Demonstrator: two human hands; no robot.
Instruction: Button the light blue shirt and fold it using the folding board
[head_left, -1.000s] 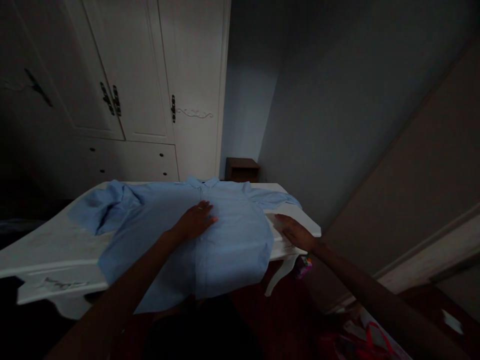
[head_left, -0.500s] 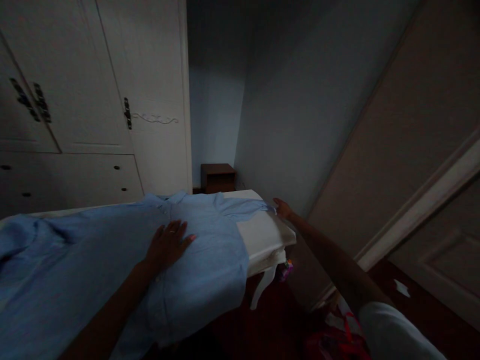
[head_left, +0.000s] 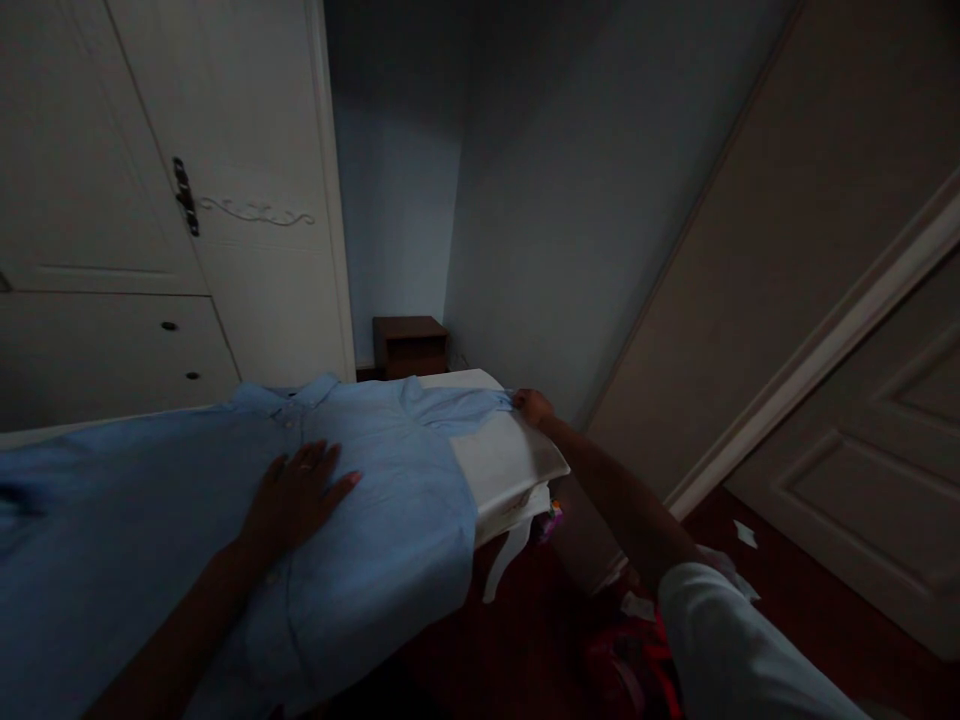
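A light blue button shirt [head_left: 375, 500] lies spread face up over a white table [head_left: 502, 460], its collar toward the far side and its hem hanging over the near edge. My left hand [head_left: 296, 495] rests flat on the shirt's chest, fingers spread. My right hand [head_left: 531, 405] reaches to the table's far right corner and is closed on the end of the shirt's right sleeve [head_left: 465, 405], which lies stretched out toward that corner.
A white wardrobe [head_left: 150, 200] with drawers stands behind the table. A small dark wooden cabinet [head_left: 409, 343] sits in the corner. A door [head_left: 862, 440] is at the right. Red and white clutter [head_left: 637, 650] lies on the dark red floor.
My right hand moved from the table's near right edge to the far right corner and closed on the sleeve end. The view swung right. My left hand stayed on the shirt.
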